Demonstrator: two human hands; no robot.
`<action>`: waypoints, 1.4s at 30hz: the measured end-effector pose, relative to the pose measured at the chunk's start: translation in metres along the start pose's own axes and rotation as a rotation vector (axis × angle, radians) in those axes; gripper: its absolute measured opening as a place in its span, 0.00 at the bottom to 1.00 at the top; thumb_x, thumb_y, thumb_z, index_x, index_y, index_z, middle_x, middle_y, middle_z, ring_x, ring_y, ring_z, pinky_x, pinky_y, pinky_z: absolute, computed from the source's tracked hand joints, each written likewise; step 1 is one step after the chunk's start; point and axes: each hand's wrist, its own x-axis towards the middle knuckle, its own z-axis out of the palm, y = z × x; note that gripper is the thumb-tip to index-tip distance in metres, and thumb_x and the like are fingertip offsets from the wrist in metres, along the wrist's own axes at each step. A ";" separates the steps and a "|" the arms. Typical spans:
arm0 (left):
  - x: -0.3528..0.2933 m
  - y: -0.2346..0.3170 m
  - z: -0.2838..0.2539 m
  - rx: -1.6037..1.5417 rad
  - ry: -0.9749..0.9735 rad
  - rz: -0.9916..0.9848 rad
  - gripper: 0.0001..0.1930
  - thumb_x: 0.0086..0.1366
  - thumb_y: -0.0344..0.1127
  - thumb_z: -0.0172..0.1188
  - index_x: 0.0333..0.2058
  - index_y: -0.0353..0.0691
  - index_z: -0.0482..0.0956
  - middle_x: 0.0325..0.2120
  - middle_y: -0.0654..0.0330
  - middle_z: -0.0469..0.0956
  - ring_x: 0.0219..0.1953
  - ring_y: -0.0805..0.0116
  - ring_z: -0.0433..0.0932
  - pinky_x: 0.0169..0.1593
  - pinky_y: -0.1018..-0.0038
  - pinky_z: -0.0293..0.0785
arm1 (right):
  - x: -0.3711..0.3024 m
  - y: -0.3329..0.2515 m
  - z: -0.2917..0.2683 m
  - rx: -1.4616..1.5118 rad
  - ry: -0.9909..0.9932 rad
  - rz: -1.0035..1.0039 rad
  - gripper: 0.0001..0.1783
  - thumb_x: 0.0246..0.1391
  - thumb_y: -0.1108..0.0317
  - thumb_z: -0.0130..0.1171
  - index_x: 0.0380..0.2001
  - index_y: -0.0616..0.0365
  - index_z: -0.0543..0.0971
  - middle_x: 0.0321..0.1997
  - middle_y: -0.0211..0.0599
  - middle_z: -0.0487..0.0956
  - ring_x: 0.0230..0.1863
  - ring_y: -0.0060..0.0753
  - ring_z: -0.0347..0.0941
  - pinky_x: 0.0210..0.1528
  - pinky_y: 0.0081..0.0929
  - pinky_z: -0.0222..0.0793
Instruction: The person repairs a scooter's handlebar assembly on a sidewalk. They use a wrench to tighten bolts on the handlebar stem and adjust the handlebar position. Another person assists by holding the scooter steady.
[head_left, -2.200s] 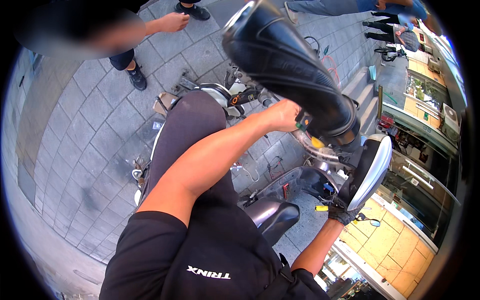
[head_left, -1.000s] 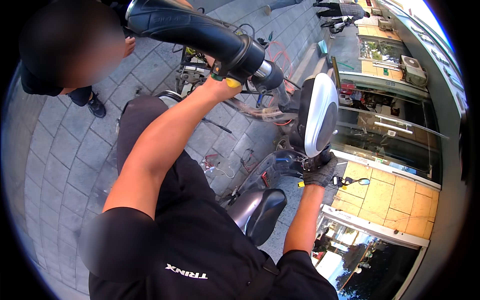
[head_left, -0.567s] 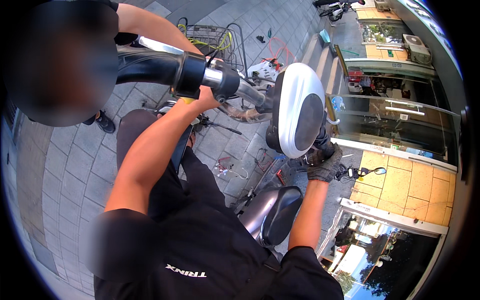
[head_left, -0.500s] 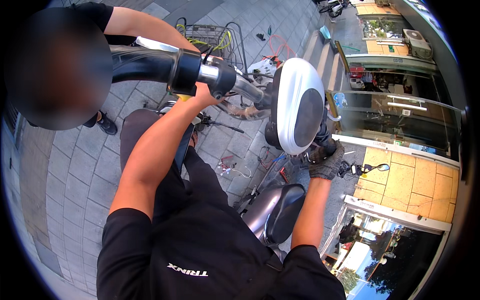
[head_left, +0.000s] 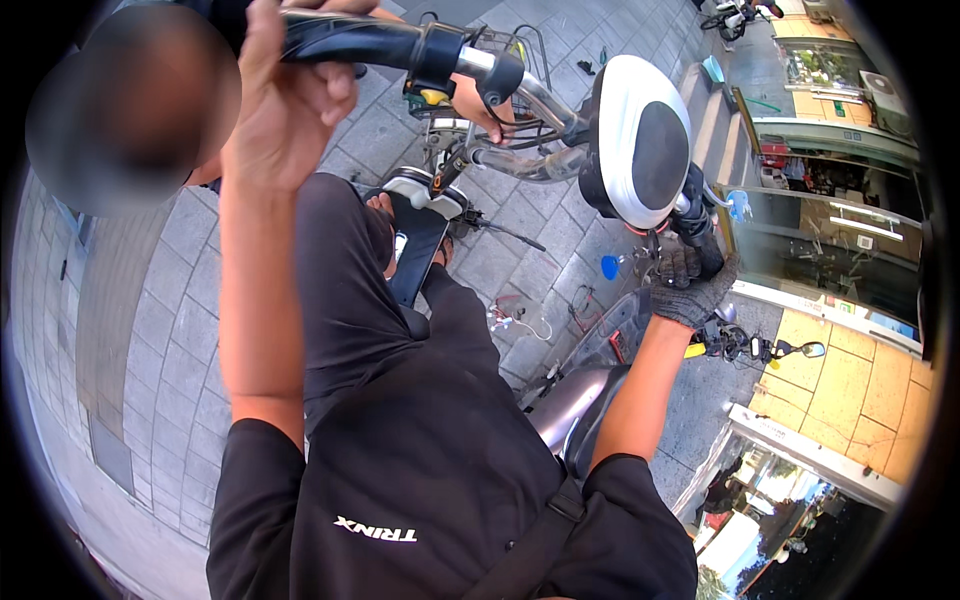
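My bare left hand (head_left: 285,110) is raised by the outer end of the black left handlebar grip (head_left: 350,40), slightly blurred. Its thumb points up and its bent fingers sit below the grip without wrapping round it. In a dark knitted glove, my right hand (head_left: 690,285) closes on the right end of the handlebar (head_left: 690,215), where the grip is mostly hidden. Between the two sides stands a silver and black headlight housing (head_left: 645,145). A switch block with a yellow button (head_left: 435,97) sits inboard of the left grip.
Another person's hand (head_left: 485,108) reaches below the handlebar from the far left. Beneath me are a scooter's silver bodywork (head_left: 565,405), loose wires (head_left: 520,320) on the paving and a red meter-like device (head_left: 617,347). Glass shopfronts (head_left: 830,230) and steps (head_left: 705,115) line the right.
My left hand has left the bar beside the switch block and moved outward to the grip's end. The handlebar appears higher and farther right in view. My right hand stays on its end.
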 end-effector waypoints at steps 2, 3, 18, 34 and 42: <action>0.004 0.003 0.001 0.017 -0.010 -0.069 0.26 0.76 0.50 0.49 0.58 0.31 0.71 0.25 0.60 0.74 0.16 0.77 0.62 0.21 0.81 0.62 | 0.012 0.000 0.007 -0.035 0.021 -0.024 0.31 0.64 0.34 0.44 0.37 0.52 0.79 0.09 0.25 0.62 0.05 0.24 0.51 0.08 0.23 0.50; 0.002 0.001 0.012 0.037 0.124 -0.025 0.21 0.76 0.46 0.51 0.52 0.31 0.74 0.24 0.61 0.74 0.15 0.80 0.62 0.19 0.83 0.60 | 0.016 0.003 0.013 -0.040 0.056 -0.037 0.30 0.64 0.35 0.44 0.35 0.51 0.78 0.09 0.24 0.61 0.06 0.24 0.51 0.09 0.23 0.49; -0.176 0.001 0.044 -0.028 0.326 -0.121 0.24 0.66 0.31 0.65 0.58 0.43 0.66 0.45 0.56 0.71 0.25 0.80 0.66 0.31 0.83 0.64 | 0.135 -0.027 0.106 -0.316 -0.206 0.090 0.17 0.57 0.50 0.60 0.25 0.51 0.79 0.13 0.26 0.69 0.12 0.24 0.61 0.16 0.24 0.56; 0.133 0.007 0.071 0.351 0.077 -0.495 0.11 0.70 0.39 0.58 0.30 0.40 0.77 0.18 0.64 0.75 0.09 0.82 0.55 0.11 0.82 0.47 | -0.141 0.022 -0.058 -0.165 0.190 0.151 0.18 0.66 0.47 0.53 0.35 0.50 0.76 0.15 0.27 0.68 0.08 0.20 0.55 0.10 0.20 0.49; -0.071 0.033 0.038 0.070 0.355 -0.178 0.09 0.72 0.38 0.56 0.41 0.38 0.74 0.28 0.64 0.73 0.13 0.86 0.56 0.17 0.84 0.52 | 0.064 -0.052 -0.002 -0.445 -0.027 0.043 0.19 0.61 0.55 0.59 0.44 0.59 0.81 0.39 0.34 0.82 0.34 0.27 0.79 0.33 0.24 0.75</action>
